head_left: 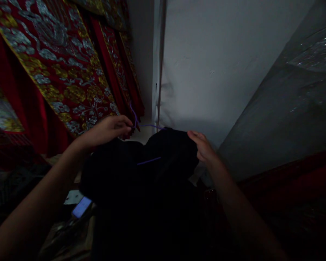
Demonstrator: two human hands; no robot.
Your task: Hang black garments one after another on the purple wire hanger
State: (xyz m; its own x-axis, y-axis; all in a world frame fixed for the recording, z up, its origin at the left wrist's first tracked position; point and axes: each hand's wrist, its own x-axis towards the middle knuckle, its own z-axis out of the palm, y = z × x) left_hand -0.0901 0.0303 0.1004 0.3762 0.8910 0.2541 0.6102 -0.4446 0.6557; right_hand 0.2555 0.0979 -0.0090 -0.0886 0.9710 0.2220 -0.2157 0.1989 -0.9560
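Note:
A black garment point(157, 195) hangs in front of me on a thin purple hanger point(152, 125), whose hook points up and away. Through the garment's neck opening the hanger's lower bar shows. At the hook's base my left hand point(116, 127) is closed, fingertips pinched at the purple wire; the exact contact is dark. My right hand point(202, 145) pinches the garment's right shoulder edge between thumb and fingers. Dim light hides most of the garment's folds and its lower part.
Red costumes point(78, 72) with gold and silver embroidery hang at the left. A white wall panel point(206, 65) stands ahead, with clear plastic sheeting point(296, 94) to the right. A lit phone point(81, 207) lies low at the left. Red cloth point(301, 181) is at the lower right.

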